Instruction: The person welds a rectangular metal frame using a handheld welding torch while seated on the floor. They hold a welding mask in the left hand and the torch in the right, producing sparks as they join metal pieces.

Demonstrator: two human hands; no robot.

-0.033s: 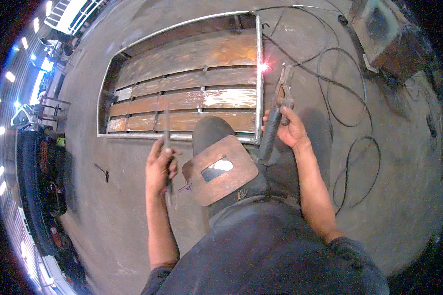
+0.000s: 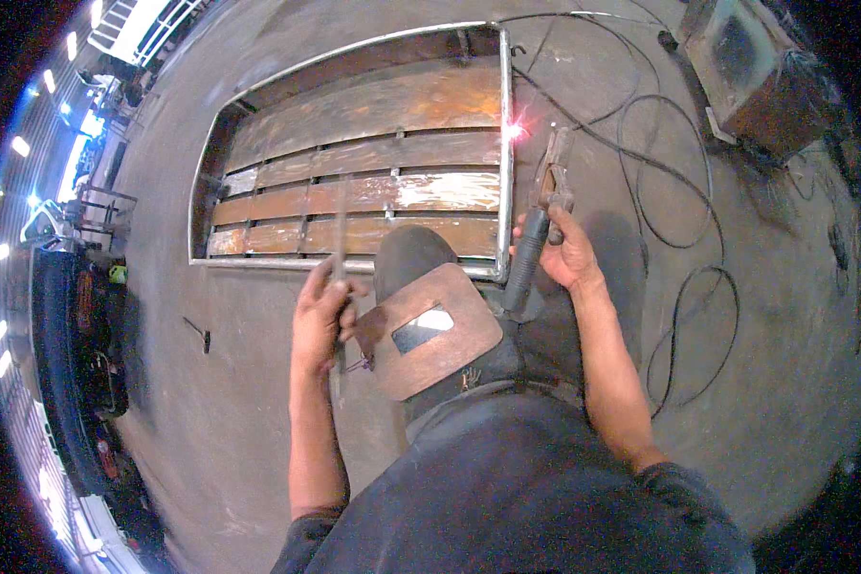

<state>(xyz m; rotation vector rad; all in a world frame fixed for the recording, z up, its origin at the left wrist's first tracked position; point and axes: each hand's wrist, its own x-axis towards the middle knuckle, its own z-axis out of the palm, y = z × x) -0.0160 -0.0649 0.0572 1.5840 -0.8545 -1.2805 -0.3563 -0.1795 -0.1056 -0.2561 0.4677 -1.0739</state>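
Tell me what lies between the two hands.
Head view: between the left hand and right hand lie a bent knee, the brown windowed shield and the metal frame's corner.

We note a scuffed grey floor [image 2: 196, 411] throughout. At far left we see a ribbed wall [image 2: 27, 163], scattered white lights [image 2: 20, 146] and a bluish-white glare [image 2: 70, 174]. White barred frame [image 2: 140, 29], upper left; we log a worn, box-shaped unit [image 2: 770, 107], upper right.

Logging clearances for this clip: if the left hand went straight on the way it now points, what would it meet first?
Probably the metal frame's near rail, which lies just ahead of the left hand in the picture. Depth is unclear, though; the hand may be high enough to pass above.
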